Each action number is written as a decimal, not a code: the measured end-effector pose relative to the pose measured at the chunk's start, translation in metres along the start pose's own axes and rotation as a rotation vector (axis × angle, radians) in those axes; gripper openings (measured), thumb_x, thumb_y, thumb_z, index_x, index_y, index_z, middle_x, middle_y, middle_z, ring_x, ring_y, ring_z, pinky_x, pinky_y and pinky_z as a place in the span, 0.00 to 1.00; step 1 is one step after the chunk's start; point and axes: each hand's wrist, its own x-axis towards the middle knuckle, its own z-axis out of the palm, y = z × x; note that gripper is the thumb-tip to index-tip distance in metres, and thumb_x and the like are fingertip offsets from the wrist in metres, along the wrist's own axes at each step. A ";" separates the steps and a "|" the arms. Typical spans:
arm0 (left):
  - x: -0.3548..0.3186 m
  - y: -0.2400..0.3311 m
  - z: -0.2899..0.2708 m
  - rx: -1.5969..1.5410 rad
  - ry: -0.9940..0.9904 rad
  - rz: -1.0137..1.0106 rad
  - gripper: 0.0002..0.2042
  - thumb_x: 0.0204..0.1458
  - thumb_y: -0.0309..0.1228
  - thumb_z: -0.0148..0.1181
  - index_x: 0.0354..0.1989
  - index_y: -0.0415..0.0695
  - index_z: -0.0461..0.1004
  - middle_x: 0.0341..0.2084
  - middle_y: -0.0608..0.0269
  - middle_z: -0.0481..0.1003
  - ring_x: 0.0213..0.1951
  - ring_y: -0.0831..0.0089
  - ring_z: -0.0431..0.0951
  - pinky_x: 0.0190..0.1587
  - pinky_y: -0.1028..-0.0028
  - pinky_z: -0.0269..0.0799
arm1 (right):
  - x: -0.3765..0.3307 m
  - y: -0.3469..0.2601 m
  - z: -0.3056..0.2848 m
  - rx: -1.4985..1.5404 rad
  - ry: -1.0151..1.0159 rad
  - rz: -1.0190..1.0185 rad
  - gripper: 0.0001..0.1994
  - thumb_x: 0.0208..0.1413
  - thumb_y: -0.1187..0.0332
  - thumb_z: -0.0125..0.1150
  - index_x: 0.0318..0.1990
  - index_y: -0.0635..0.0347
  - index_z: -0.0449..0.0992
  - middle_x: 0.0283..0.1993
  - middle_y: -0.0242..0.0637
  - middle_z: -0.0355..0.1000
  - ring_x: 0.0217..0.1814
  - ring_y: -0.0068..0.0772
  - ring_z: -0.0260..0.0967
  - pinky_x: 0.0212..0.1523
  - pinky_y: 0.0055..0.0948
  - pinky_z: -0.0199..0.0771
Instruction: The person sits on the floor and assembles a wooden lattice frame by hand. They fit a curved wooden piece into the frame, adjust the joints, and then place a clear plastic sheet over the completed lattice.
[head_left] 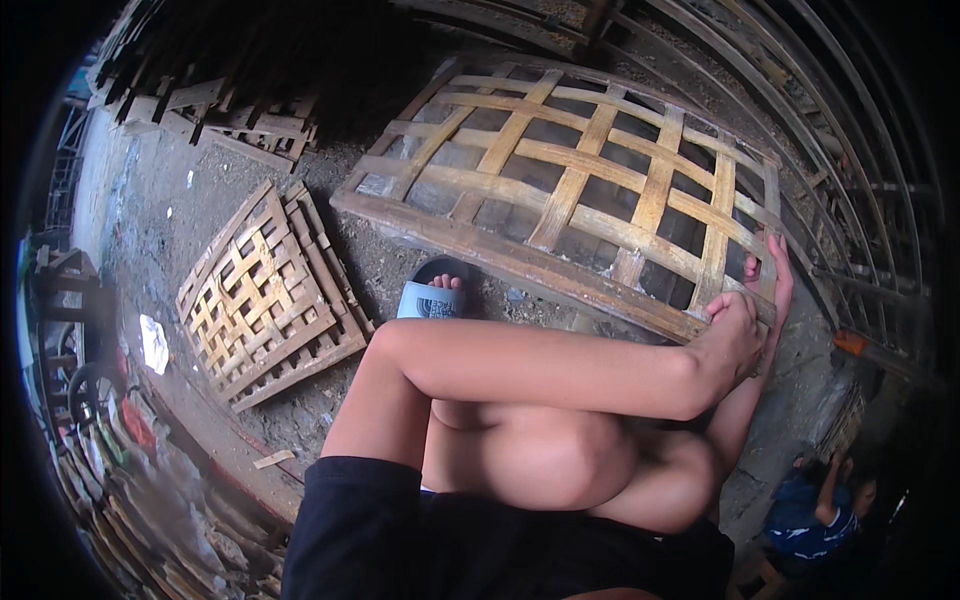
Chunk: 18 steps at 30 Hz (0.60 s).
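Left hand [734,335]: curled in a closed grip over the near right corner of a large lattice panel [655,195], with knuckles upward. Right hand [780,290]: wrapped about the right end of the same panel just beyond, with fingertips partly visible through the last opening; exact thumb contact impossible to tell.

Lattice panel: four-sided, framed in weathered brown-grey wood, tilted above the concrete floor [170,255] and beyond the bent knees; support beneath its far side not clear. Near rail [480,240] thick, rough and reddish brown, with greyer, worn patches. Filling of broad, flat strips woven over and under, straw yellow to tan, brightest at the middle and right, greyer toward the left end. Openings squarish to oblong, with dark and grey surfaces showing through. Pale specks and smudges on strips close to the near rail.

Toward the floor's left edge: smaller framed panels [255,300], stacked slightly askew, similarly woven in yellow strips, well apart from both hands. Just below the near rail: blue sandal [420,302] with dark print, worn on a bare foot. Nearer the floor's left edge: crumpled white scrap [154,345]. Along the floor's right edge: rack of long slats [850,170]. Toward the floor's near right corner: another person [812,520] in a blue patterned top.
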 end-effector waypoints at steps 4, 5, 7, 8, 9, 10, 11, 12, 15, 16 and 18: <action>0.002 0.017 0.049 0.025 -0.141 0.081 0.15 0.57 0.35 0.60 0.50 0.42 0.82 0.46 0.62 0.77 0.50 0.61 0.73 0.40 0.62 0.66 | -0.003 0.092 -0.043 0.366 0.021 0.393 0.24 0.64 0.79 0.57 0.68 0.58 0.69 0.68 0.39 0.69 0.64 0.31 0.69 0.63 0.30 0.73; 0.001 0.021 0.067 0.034 -0.151 0.090 0.16 0.58 0.35 0.60 0.51 0.43 0.82 0.48 0.62 0.77 0.51 0.60 0.73 0.41 0.61 0.66 | -0.001 0.111 -0.046 0.392 0.005 0.447 0.22 0.66 0.76 0.57 0.67 0.58 0.70 0.62 0.38 0.71 0.57 0.29 0.71 0.57 0.28 0.73; -0.011 0.025 0.113 -0.090 -0.037 0.126 0.19 0.57 0.35 0.61 0.55 0.43 0.80 0.52 0.62 0.76 0.56 0.60 0.71 0.48 0.61 0.65 | 0.006 0.144 -0.054 0.400 -0.002 0.589 0.18 0.70 0.68 0.58 0.65 0.58 0.72 0.47 0.34 0.74 0.41 0.23 0.72 0.44 0.24 0.72; -0.019 0.023 0.139 -0.199 0.074 0.166 0.21 0.56 0.35 0.62 0.58 0.43 0.78 0.55 0.63 0.75 0.60 0.61 0.69 0.53 0.62 0.64 | 0.001 0.149 -0.049 0.381 0.012 0.629 0.17 0.71 0.65 0.58 0.64 0.58 0.74 0.42 0.32 0.75 0.37 0.22 0.72 0.40 0.24 0.72; -0.047 -0.015 0.104 -0.218 -0.014 0.282 0.22 0.54 0.34 0.63 0.58 0.43 0.76 0.52 0.61 0.75 0.59 0.63 0.70 0.56 0.63 0.63 | -0.007 0.160 -0.040 0.370 0.029 0.686 0.17 0.72 0.63 0.59 0.63 0.59 0.75 0.38 0.31 0.75 0.32 0.20 0.71 0.37 0.23 0.71; -0.066 -0.051 0.080 -0.440 -0.056 0.244 0.19 0.59 0.33 0.61 0.58 0.39 0.74 0.54 0.54 0.74 0.59 0.59 0.72 0.59 0.60 0.68 | -0.010 0.156 -0.039 0.334 0.067 0.652 0.17 0.72 0.62 0.59 0.62 0.60 0.76 0.38 0.31 0.76 0.32 0.21 0.72 0.36 0.25 0.72; -0.090 -0.088 0.057 -0.651 -0.117 0.173 0.18 0.63 0.32 0.60 0.57 0.35 0.72 0.55 0.48 0.72 0.59 0.54 0.73 0.62 0.57 0.72 | -0.015 0.172 -0.034 0.371 0.043 0.627 0.18 0.71 0.62 0.60 0.62 0.60 0.76 0.40 0.32 0.77 0.32 0.23 0.72 0.37 0.25 0.74; -0.115 -0.115 0.061 -0.704 -0.002 -0.001 0.19 0.60 0.30 0.64 0.57 0.34 0.73 0.53 0.46 0.73 0.58 0.50 0.74 0.61 0.55 0.73 | -0.015 0.177 -0.028 0.302 0.060 0.662 0.19 0.70 0.62 0.61 0.62 0.61 0.76 0.46 0.35 0.79 0.33 0.26 0.75 0.41 0.26 0.77; -0.185 -0.191 0.091 -0.539 0.049 -0.339 0.17 0.59 0.29 0.66 0.55 0.37 0.74 0.49 0.45 0.75 0.53 0.46 0.76 0.59 0.53 0.73 | -0.018 0.186 -0.002 0.111 0.098 0.648 0.18 0.71 0.60 0.62 0.59 0.64 0.78 0.53 0.37 0.80 0.40 0.28 0.79 0.47 0.29 0.79; -0.199 -0.203 0.098 -0.513 0.087 -0.366 0.15 0.59 0.28 0.65 0.53 0.38 0.75 0.48 0.47 0.74 0.53 0.47 0.75 0.58 0.54 0.72 | -0.020 0.209 -0.015 -0.099 0.048 0.539 0.17 0.72 0.61 0.61 0.58 0.65 0.78 0.54 0.38 0.80 0.43 0.29 0.79 0.49 0.30 0.79; -0.221 -0.213 0.110 -0.443 0.147 -0.458 0.12 0.59 0.25 0.64 0.50 0.40 0.76 0.47 0.49 0.74 0.53 0.48 0.73 0.56 0.54 0.71 | -0.030 0.219 -0.028 -0.484 0.049 0.356 0.16 0.73 0.62 0.59 0.57 0.66 0.78 0.53 0.41 0.81 0.46 0.32 0.79 0.52 0.32 0.78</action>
